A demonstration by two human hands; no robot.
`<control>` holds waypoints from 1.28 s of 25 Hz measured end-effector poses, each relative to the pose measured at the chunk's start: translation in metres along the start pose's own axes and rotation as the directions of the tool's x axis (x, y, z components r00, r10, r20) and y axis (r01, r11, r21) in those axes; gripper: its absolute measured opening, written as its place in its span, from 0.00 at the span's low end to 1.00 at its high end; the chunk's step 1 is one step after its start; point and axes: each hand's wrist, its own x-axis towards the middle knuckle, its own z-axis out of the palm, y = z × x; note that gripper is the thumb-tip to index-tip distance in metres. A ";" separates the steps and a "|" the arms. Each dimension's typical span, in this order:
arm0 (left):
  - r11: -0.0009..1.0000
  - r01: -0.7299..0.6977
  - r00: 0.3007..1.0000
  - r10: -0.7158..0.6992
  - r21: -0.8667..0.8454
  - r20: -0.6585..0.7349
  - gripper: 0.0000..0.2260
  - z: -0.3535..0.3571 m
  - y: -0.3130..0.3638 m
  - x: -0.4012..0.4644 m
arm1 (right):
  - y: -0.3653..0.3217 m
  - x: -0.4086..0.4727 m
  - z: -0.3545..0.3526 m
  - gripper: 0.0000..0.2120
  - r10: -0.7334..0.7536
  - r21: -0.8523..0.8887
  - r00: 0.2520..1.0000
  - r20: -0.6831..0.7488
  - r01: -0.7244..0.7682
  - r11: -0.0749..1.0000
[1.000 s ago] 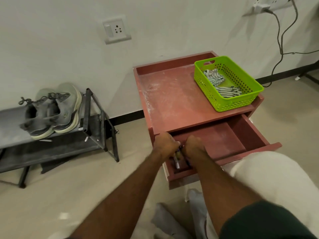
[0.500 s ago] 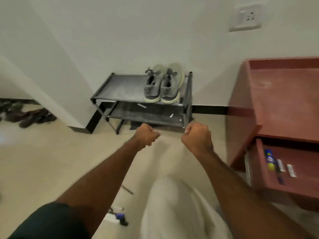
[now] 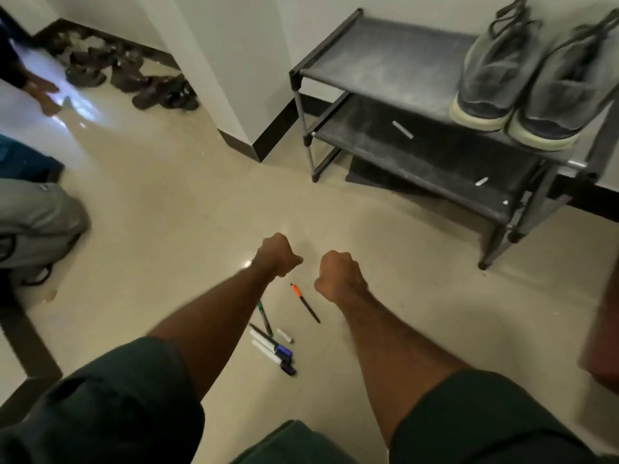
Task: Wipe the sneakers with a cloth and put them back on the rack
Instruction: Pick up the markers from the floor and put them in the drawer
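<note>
Two grey sneakers with pale soles, the left one [image 3: 495, 75] and the right one [image 3: 562, 92], stand side by side on the top shelf of a dark two-tier rack [image 3: 378, 61] at the upper right. My left hand [image 3: 278, 256] and my right hand [image 3: 338, 276] hover over the floor in the middle, both curled into fists with nothing in them. The two hands are well short of the rack. No cloth is in view.
Several pens and markers [image 3: 271, 343] and an orange-tipped pen [image 3: 304, 303] lie on the beige floor under my hands. A white wall corner [image 3: 234, 78] juts out left of the rack. Dark shoes [image 3: 134, 78] sit at the far left. Another person's leg [image 3: 37, 216] is at the left edge.
My view has swung left and down, away from the red drawer cabinet toward the floor. The rack has shifted to the upper right. Both hands stay fisted and empty.
</note>
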 end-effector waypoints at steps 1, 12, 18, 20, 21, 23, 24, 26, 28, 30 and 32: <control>0.999 0.046 0.999 -0.046 -0.005 0.018 0.16 0.016 -0.017 0.011 | 0.008 0.013 0.019 0.09 -0.007 -0.047 0.999 0.046 0.009 0.999; 0.709 0.592 0.759 -0.650 -0.383 -0.029 0.15 0.157 -0.192 0.038 | 0.051 0.117 0.134 0.14 -0.048 -0.162 0.959 0.281 0.097 0.982; 0.520 0.672 0.659 -0.744 -0.527 0.105 0.17 0.172 -0.225 0.003 | 0.050 0.101 0.175 0.16 -0.119 -0.328 0.946 0.303 0.221 0.918; 0.486 0.663 0.664 -0.734 -0.569 0.146 0.15 0.171 -0.229 0.001 | 0.048 0.098 0.180 0.13 -0.134 -0.377 0.945 0.300 0.246 0.893; 0.475 0.664 0.666 -0.727 -0.578 0.167 0.14 0.173 -0.229 0.002 | 0.049 0.097 0.178 0.13 -0.133 -0.388 0.942 0.309 0.252 0.887; 0.463 0.674 0.657 -0.731 -0.575 0.182 0.10 0.177 -0.227 0.002 | 0.051 0.096 0.170 0.14 -0.118 -0.389 0.946 0.303 0.236 0.890; 0.474 0.672 0.658 -0.735 -0.568 0.165 0.09 0.178 -0.225 0.003 | 0.052 0.096 0.164 0.14 -0.098 -0.373 0.949 0.299 0.211 0.904; 0.514 0.669 0.668 -0.733 -0.538 0.130 0.07 0.178 -0.221 0.003 | 0.057 0.097 0.149 0.15 -0.036 -0.320 0.945 0.325 0.146 0.936; 0.549 0.666 0.676 -0.731 -0.505 0.095 0.06 0.166 -0.216 0.003 | 0.062 0.105 0.128 0.13 0.013 -0.294 0.919 0.394 0.113 0.949; 0.614 0.632 0.714 -0.698 -0.473 0.049 0.07 0.147 -0.190 0.008 | 0.079 0.112 0.086 0.09 0.075 -0.309 0.894 0.441 0.073 0.948; 0.681 0.552 0.776 -0.631 -0.481 -0.003 0.06 0.124 -0.157 0.016 | 0.091 0.116 0.044 0.09 0.118 -0.304 0.868 0.483 0.040 0.952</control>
